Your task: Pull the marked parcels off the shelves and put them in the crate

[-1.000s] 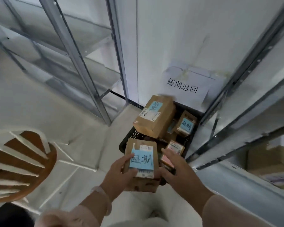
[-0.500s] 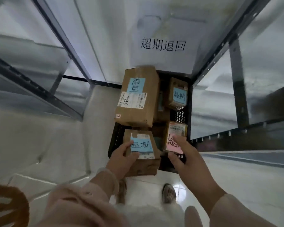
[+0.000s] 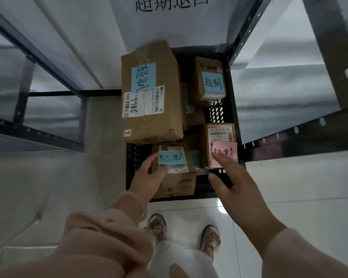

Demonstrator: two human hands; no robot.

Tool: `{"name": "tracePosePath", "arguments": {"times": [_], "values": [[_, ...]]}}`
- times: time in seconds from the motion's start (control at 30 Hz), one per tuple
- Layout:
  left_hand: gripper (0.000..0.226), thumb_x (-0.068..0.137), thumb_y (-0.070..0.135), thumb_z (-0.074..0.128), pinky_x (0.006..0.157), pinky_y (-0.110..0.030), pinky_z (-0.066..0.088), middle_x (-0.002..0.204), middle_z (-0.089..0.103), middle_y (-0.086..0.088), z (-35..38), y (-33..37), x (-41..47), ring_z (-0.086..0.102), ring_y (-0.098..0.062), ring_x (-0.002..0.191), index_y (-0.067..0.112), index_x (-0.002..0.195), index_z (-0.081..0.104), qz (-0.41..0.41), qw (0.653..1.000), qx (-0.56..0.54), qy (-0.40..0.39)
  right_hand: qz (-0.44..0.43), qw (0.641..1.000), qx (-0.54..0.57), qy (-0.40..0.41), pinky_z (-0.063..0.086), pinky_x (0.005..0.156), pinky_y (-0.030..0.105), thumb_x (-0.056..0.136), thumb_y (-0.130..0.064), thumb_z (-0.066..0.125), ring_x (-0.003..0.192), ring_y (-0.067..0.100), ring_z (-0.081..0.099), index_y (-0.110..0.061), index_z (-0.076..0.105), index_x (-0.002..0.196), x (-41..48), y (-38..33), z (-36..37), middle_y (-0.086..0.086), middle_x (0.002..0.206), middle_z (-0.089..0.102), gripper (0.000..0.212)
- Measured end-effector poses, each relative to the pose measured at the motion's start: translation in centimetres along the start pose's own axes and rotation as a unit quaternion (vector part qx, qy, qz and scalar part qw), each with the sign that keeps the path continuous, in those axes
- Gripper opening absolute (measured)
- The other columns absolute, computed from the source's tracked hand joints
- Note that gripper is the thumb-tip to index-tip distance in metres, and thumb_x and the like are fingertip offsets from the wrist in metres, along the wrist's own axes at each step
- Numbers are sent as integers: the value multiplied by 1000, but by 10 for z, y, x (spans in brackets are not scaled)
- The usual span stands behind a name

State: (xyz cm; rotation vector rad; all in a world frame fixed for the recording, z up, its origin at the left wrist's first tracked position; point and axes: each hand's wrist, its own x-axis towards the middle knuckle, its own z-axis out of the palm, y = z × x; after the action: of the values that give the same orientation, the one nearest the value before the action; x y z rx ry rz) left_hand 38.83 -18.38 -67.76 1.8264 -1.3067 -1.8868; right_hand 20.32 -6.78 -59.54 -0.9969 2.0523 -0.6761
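While the left hand [image 3: 149, 177] pinched a small brown parcel [image 3: 177, 177] with a blue note at the near left corner of the black crate [image 3: 209, 194], the right hand [image 3: 235, 183] hung spread open over the near right side. A big box [image 3: 151, 109] lay just past the parcel. A pink-note box [image 3: 219, 133] sat by the right fingers. A metal shelf post [image 3: 289, 127] stood close on the right.
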Motion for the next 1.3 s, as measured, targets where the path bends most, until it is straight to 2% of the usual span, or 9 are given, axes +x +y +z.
{"name": "tracePosePath", "arguments": {"times": [0.07, 0.2, 0.3, 0.43, 0.63, 0.73, 0.93, 1.1, 1.3], "values": [[36, 86, 38, 67, 65, -12, 51, 110, 56, 25, 1, -1, 7, 61, -1, 92, 62, 108, 51, 16, 1000, 15, 1, 8, 1000, 10, 8, 33, 113, 37, 91, -40, 54, 135, -2, 28, -48, 40, 137, 2, 9, 4, -27, 141, 36, 49], [39, 85, 37, 68, 78, -19, 52, 118, 55, 19, 7, -8, 24, 59, -3, 99, 61, 111, 52, 33, 999, 29, -16, 14, 1000, 2, 15, 33, 113, 37, 92, -39, 54, 133, -5, 27, -53, 38, 136, 3, 25, 11, -33, 136, 32, 49], [47, 87, 27, 68, 71, -7, 48, 116, 55, 20, 11, -18, 35, 57, 2, 98, 52, 122, 49, 50, 998, 45, -11, 13, 1000, -12, 12, 32, 112, 35, 93, -40, 54, 136, 0, 27, -51, 37, 138, 5, 33, 15, -33, 137, 31, 50], [63, 87, 13, 68, 90, -19, 46, 129, 51, 11, 9, -38, 47, 52, -8, 115, 37, 139, 42, 50, 981, 182, -41, -5, 999, -29, 27, 27, 109, 27, 91, -38, 55, 138, 1, 27, -47, 38, 139, 9, 41, 16, -27, 144, 33, 52], [70, 87, 26, 67, 109, -16, 19, 156, 25, 2, 11, -29, 30, 28, -13, 139, 28, 149, 34, 114, 923, 359, -77, -19, 992, -126, 11, 16, 107, 23, 89, -47, 58, 142, 2, 13, -44, 27, 146, 0, 41, 8, -18, 158, 15, 65], [67, 88, 42, 63, 115, -34, 23, 158, 22, 6, 18, -1, -6, 22, -18, 143, 35, 148, 33, 209, 880, 422, -58, -19, 984, -174, 16, 12, 112, 31, 88, -54, 56, 146, 11, 10, -42, 20, 149, -17, 30, -4, -14, 160, 10, 71], [63, 83, 44, 62, 111, -43, 28, 151, 38, -3, 55, 79, -103, 33, -24, 138, 28, 142, 45, 462, 760, 457, -21, -15, 971, -212, 112, 4, 116, 31, 85, -57, 57, 147, 13, 12, -34, 24, 150, -84, 11, -61, -5, 159, 19, 76], [61, 86, 51, 51, 111, -47, 33, 150, 41, -3, 105, 127, -184, 33, -24, 138, 29, 142, 43, 565, 679, 466, -51, -5, 950, -242, 197, -14, 107, 19, 86, -65, 49, 132, -12, -25, -43, 6, 150, -154, 4, -131, -21, 152, -7, 81], [63, 88, 53, 45, 113, -52, 30, 155, 34, -3, 186, 169, -289, 29, -26, 144, 31, 146, 32, 641, 604, 465, -90, 14, 918, -256, 302, -8, 114, 26, 86, -65, 47, 144, 4, -5, -40, 7, 151, -256, 9, -228, -11, 160, 4, 81]]}}
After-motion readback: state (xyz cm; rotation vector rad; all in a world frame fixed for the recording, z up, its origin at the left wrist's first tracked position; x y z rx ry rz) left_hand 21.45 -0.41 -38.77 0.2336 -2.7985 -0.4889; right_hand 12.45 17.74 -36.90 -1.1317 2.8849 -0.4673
